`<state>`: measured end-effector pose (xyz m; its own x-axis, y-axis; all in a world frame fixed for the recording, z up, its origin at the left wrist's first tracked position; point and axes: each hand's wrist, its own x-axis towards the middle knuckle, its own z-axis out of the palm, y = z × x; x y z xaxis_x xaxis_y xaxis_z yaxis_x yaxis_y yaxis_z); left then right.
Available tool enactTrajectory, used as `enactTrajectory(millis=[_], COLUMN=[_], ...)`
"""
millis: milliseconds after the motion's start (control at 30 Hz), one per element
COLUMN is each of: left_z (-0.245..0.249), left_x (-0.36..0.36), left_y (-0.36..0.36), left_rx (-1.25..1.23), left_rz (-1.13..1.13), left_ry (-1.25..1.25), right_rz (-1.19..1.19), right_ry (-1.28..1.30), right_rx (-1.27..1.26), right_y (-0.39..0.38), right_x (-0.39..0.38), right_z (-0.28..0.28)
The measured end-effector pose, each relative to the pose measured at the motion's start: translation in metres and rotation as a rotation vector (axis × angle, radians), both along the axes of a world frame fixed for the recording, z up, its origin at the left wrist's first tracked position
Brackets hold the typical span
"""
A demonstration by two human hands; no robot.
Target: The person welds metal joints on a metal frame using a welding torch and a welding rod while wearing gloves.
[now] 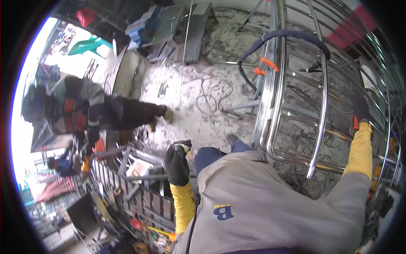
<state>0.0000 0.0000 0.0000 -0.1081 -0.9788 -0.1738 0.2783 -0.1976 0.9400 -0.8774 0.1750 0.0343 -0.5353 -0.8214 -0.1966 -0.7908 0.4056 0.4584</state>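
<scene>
My left hand (177, 163), in a dark glove with a yellow sleeve, is closed with a whitish piece showing at its fingers. From it a long thin metal rod (182, 76) runs up to the top edge of the view. My right hand (359, 106), also dark-gloved, reaches out to the far right, beside the shiny tubular metal frame (323, 106). A red-orange piece (355, 122) shows at its wrist. The fingers of that hand are too dark to make out. A thick dark sleeved hose (279, 33) arches over the frame, near two orange clamps (269, 64).
A person (80, 106) in dark work clothes stands at the left; another person (65, 165) is further back. Metal sheets (198, 31) and a wrench lie at the top. A cable loop (213, 95) lies on the stained floor. A slatted metal rack (144, 203) stands below left, beside tools.
</scene>
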Motion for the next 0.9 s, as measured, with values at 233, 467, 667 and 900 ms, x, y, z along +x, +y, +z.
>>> enactTrajectory(millis=[233, 467, 667, 900], left_z=[0.021, 0.065, 0.086, 0.105], left_x=[0.009, -0.012, -0.117, -0.170], left_y=[-0.148, -0.300, -0.339, -0.366], left_rx=[-0.484, -0.162, -0.914, -0.996], left_rz=[-0.339, -0.936, -1.545, -1.412], left_ry=[-0.387, -0.313, -0.039, -0.052], right_rz=[-0.139, -0.516, -0.480, -0.446], right_ry=[-1.010, -1.508, -1.975, -1.692], right_rx=[-1.276, -1.213, -1.157, -1.888], right_y=[-0.053, -0.135, -0.224, -0.245], right_x=[0.288, 0.542, 0.675, 0.640], right_z=[0.114, 0.133, 0.116, 0.091])
